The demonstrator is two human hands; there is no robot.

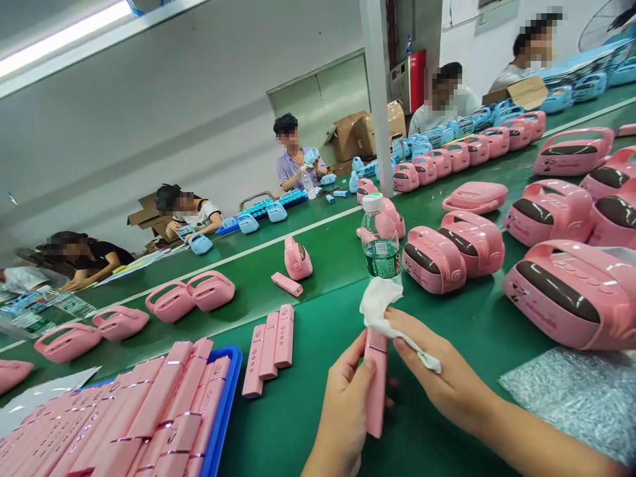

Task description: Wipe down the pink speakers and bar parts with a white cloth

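Observation:
My left hand [345,397] is closed around a pink rectangular microphone [376,404], held upright with its dotted grille on top. In my right hand [437,371] a white cloth [378,301] is pinched, draped over and against the top of that microphone. Left of my hands, three more pink microphones [269,348] lie side by side on the green table [308,424]. At the lower left, a blue tray [229,377] is heaped with pink microphones [163,391]. Some fingers of both hands are hidden behind the microphone and cloth.
A water bottle [380,245] stands just beyond the cloth. Pink speakers with handles [571,298] crowd the right side, near bubble wrap [576,391]. Other pink speakers [171,301] line the far left. Across the table, several people handle blue speakers [200,244]. A white post [377,99] rises midway.

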